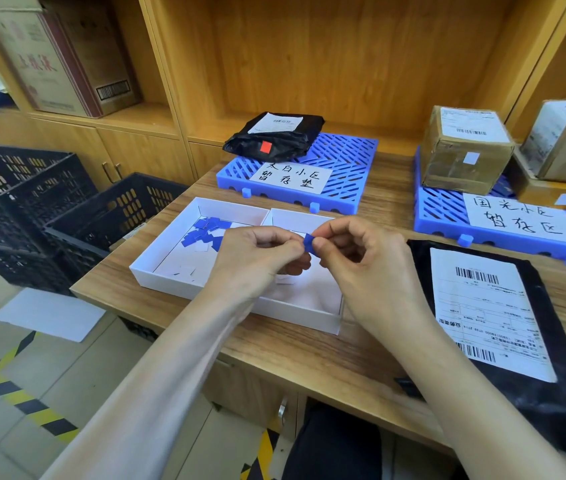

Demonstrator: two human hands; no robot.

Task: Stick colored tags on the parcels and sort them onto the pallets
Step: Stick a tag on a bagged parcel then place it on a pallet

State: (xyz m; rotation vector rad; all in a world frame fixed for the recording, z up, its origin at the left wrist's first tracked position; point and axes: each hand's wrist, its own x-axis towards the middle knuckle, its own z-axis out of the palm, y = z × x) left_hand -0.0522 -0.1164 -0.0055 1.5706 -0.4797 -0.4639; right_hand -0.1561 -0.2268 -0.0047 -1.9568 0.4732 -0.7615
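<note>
While the blue tag (308, 242) sits pinched between right hand (361, 261) and left hand (261, 258) above the white tray (170, 282), peeling could fold it onto itself; the black mailer (503, 393) waits alongside

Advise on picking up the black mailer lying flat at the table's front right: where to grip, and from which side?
Probably the near edge of the black mailer, which overhangs the table front, so a pinch from the person's side can get under it. It lies flat, offering no raised part on top, and the blue pallet crowds its far edge.
</note>
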